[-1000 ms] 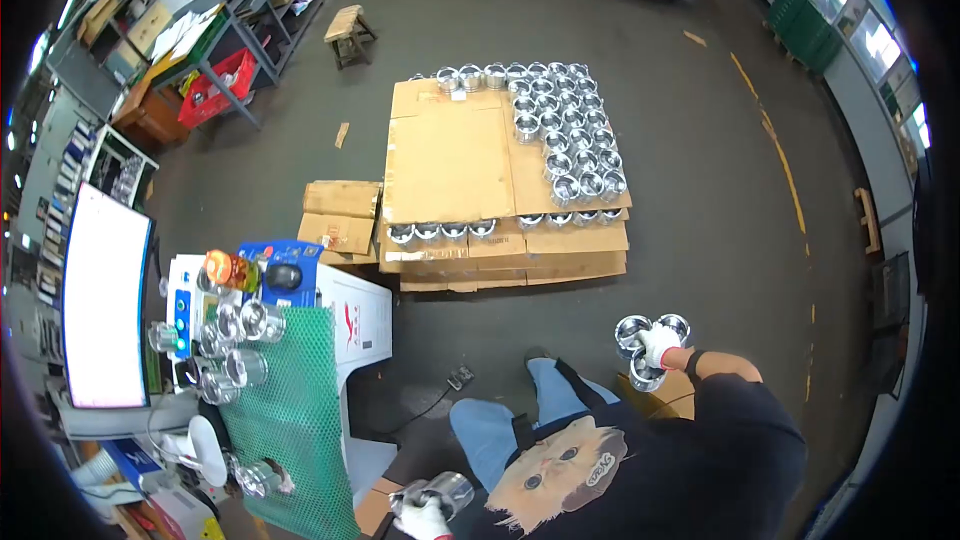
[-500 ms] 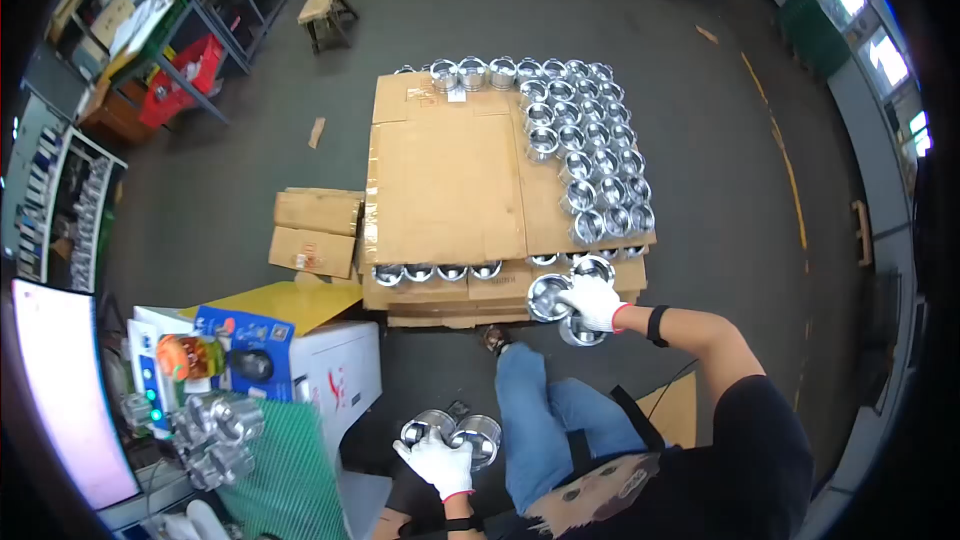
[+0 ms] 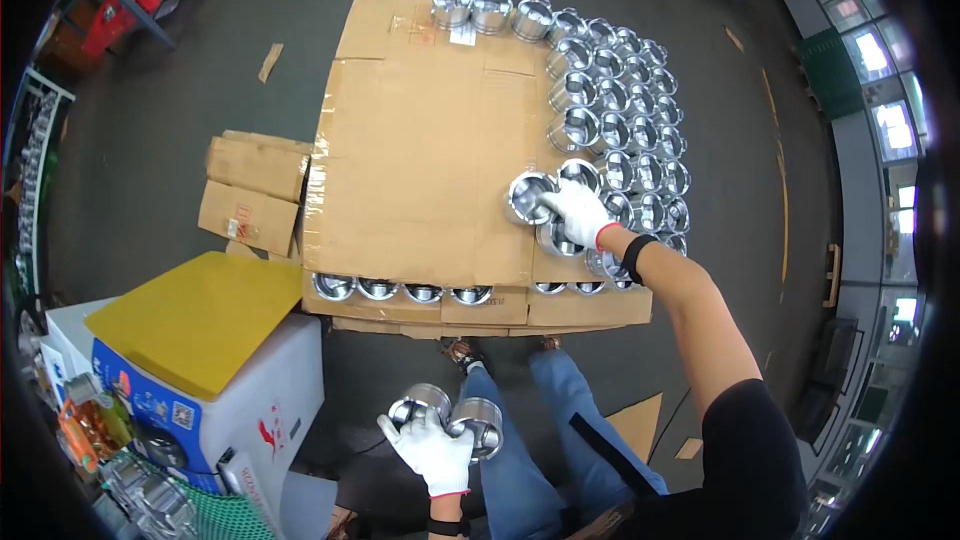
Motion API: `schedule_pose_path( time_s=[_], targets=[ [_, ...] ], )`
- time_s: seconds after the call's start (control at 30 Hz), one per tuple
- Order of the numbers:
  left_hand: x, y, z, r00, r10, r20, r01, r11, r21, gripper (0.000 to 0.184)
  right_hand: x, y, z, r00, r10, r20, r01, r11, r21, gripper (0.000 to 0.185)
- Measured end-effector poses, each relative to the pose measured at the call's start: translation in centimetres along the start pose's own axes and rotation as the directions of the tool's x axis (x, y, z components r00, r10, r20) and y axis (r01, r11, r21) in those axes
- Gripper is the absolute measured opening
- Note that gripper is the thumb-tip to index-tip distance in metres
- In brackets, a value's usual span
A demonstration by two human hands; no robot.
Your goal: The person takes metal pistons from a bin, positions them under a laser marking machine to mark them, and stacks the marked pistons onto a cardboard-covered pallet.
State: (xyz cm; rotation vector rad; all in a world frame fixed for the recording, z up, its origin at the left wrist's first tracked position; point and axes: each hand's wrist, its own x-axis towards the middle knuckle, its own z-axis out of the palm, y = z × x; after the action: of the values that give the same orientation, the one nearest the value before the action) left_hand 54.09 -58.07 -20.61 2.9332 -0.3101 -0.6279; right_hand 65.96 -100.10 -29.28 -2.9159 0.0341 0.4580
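My right hand (image 3: pixel 577 212), in a white glove, is closed on a cluster of shiny, hollow metal cups. One metal cup (image 3: pixel 527 202) juts out to the left, with another above and another below it. This cluster is over the near right part of the cardboard sheet, beside the rows of similar cups (image 3: pixel 617 170); whether it touches the cardboard I cannot tell. Low in front of my body, my gloved left hand (image 3: pixel 432 450) grips two more metal cups (image 3: pixel 478 427) side by side. The fingers of both hands partly hide the rims.
A cardboard sheet (image 3: pixel 430 160) tops the stack, with more cups under its near edge. Folded cardboard (image 3: pixel 255 185) lies to its left. At lower left are a white and blue box (image 3: pixel 270 380) with a yellow flap (image 3: pixel 200 315) and a green mesh (image 3: pixel 225 515).
My right hand has carried its cups forward from the stack's near edge to beside the rows on top. My left hand still holds its two cups. The view has moved closer to the stack.
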Motion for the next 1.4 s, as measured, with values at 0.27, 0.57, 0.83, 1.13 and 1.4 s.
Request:
schedule_pose_path(
  time_s=[0.27, 0.57, 0.83, 1.13, 1.4],
  targets=[
    [7.9, 10.1, 1.7, 0.951, 0.120, -0.285, -0.173, 0.970, -0.169, 0.027, 1.7, 4.2, 0.1, 0.997, -0.076, -0.003, 0.076, 0.995, -0.061, 0.040],
    [15.0, 21.1, 6.4, 0.955, 0.110, -0.275, -0.167, 0.967, -0.193, 0.041, -1.0, 3.7, -3.5, 0.976, -0.196, -0.099, 0.167, 0.954, -0.248, 0.043],
    [17.3, 26.4, 9.1, 0.977, 0.082, -0.199, -0.110, 0.985, -0.133, 0.049, -1.9, 3.0, -4.0, 0.918, -0.389, -0.083, 0.362, 0.904, -0.229, 0.040],
    [17.0, 26.0, 8.4, 0.932, 0.187, -0.310, -0.247, 0.955, -0.166, 0.060, 3.3, 1.1, -1.5, 0.915, -0.278, 0.294, 0.364, 0.882, -0.300, 0.036],
    [21.6, 12.0, 2.7, 0.958, 0.074, -0.277, -0.072, 0.997, 0.018, 0.055, 5.1, -2.3, -2.9, 0.937, -0.147, 0.318, 0.154, 0.988, 0.004, 0.069]
  ],
)
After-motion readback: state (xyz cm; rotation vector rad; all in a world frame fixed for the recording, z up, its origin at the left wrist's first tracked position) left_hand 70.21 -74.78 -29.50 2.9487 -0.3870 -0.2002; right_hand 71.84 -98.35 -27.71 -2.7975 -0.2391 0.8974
